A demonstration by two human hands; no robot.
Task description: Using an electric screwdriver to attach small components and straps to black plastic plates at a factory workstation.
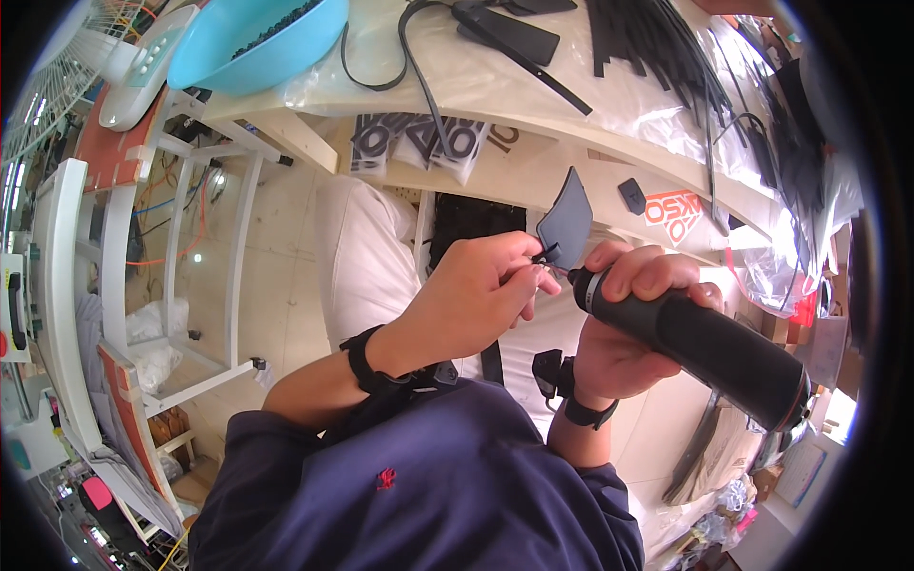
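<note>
Gripping the black cylindrical power tool (705,347) in my right hand (624,333), I have the fingers wrapped round its forward end, just behind the pale ring at the nose. The tool's long axis runs from lower right, where its rear end hangs out past my wrist, up and to the left toward its tip. My left hand (476,300) lies just to the left of that tip, closed in a pinch: thumb and fingertips are drawn together on the lower edge of a small dark grey flat piece (566,224). The piece stands up from the pinch with its pointed corner uppermost and tilts slightly right, so that its lower edge sits right at the tool's tip; whether tip and piece are touching I cannot tell. The left hand is the nearer of the two to the piece; the right reaches it only through the tool. Both hands sit close above my lap. Beyond them, well apart, the pale workbench (533,124) carries black straps (657,48), and a blue bowl (257,43) stands at its far left.
</note>
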